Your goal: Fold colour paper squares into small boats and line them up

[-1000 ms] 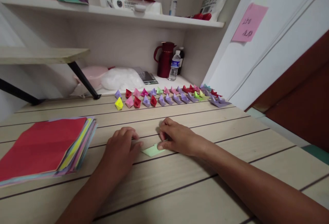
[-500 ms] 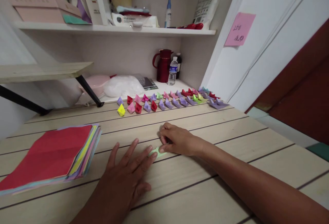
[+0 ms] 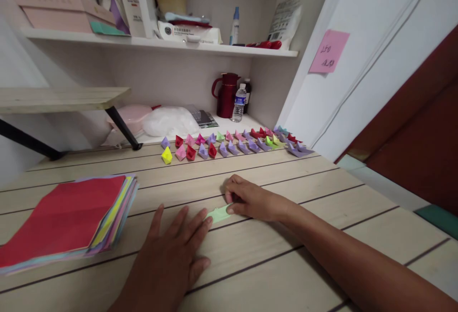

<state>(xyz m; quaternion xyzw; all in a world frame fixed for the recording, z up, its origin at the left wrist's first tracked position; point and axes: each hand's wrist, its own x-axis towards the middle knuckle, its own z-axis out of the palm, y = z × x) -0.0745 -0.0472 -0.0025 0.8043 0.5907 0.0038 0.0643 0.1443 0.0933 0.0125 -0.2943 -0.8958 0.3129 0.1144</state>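
A small folded piece of light green paper [image 3: 219, 213] lies on the slatted tabletop between my hands. My left hand [image 3: 175, 247] is flat with its fingers spread, fingertips touching the paper's left end. From the right, my right hand [image 3: 252, 199] has its fingers curled and its thumb on the paper's right end, holding it there. Behind my hands stand rows of small folded paper boats, among them a yellow boat [image 3: 166, 155] and a red boat [image 3: 212, 150]. To the left of my left hand is a stack of coloured paper [image 3: 67, 216], red sheet on top.
Beyond the boats stand a dark red jug [image 3: 226, 96] and a water bottle [image 3: 239, 104], with a white plastic bag [image 3: 171, 121] to their left. A small raised wooden shelf [image 3: 64, 99] on black legs stands at the left. A pink note [image 3: 329, 51] hangs on the wall.
My left fingers have slid slightly left and down and my right hand slightly right, so more of the green paper shows between them. The view has shifted a little.
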